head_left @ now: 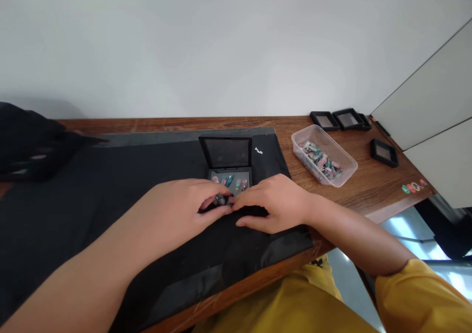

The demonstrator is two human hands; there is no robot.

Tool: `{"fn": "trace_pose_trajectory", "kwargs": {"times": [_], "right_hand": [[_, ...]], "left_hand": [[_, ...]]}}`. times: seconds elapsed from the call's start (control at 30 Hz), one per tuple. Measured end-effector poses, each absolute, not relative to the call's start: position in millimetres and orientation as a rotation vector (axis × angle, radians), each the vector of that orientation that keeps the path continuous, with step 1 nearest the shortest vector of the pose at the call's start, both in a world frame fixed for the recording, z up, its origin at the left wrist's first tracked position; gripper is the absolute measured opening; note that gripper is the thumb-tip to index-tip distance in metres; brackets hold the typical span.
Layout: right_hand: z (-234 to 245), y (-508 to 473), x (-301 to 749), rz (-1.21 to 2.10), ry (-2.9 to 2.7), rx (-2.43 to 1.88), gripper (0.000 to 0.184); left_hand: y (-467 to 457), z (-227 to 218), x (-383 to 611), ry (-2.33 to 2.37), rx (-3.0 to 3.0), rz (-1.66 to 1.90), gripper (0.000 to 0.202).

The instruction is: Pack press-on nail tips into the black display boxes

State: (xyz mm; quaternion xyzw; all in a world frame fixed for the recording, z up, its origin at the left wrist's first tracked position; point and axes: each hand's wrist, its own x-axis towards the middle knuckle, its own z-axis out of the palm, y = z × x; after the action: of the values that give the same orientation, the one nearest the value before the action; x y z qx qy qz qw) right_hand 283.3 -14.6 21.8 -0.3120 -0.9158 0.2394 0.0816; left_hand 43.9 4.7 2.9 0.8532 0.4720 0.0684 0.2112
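Observation:
A small black case (pixel 225 153) stands with its lid raised on the dark mat. In its grey tray lie several press-on nails (pixel 229 180), some teal, some pink or pale. My left hand (pixel 191 200) is curled at the front left of the case, thumb and fingers closed around a dark glossy oval piece (pixel 220 199), too small to identify surely. From the other side my right hand (pixel 275 202) reaches in, its fingertips at the case's front edge against the left fingertips. Its thumb is held apart from the fingers. Both hands hide the front of the tray.
A clear plastic tub (pixel 341 158) of loose press-on nails stands on the wooden table (pixel 287 131) to the right. Several black frame-like cases (pixel 347 119) lie beyond it. Small round stickers (pixel 413 187) mark the right edge. A black bag (pixel 29 141) sits far left.

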Motion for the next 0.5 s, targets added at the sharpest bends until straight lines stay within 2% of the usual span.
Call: {"fn": "trace_pose_trajectory", "kwargs": {"times": [0.33,0.5], "right_hand": [[29.9,-16.5,284.8,0.823,-2.734,-0.978,0.023],[31.1,-17.4,284.8,0.863,-2.721,-0.993,0.028]], "left_hand": [[4.6,0.9,45.6,1.298,2.340,0.196,0.031],[5.0,-1.7,46.1,1.256,2.303,0.254,0.030]]}}
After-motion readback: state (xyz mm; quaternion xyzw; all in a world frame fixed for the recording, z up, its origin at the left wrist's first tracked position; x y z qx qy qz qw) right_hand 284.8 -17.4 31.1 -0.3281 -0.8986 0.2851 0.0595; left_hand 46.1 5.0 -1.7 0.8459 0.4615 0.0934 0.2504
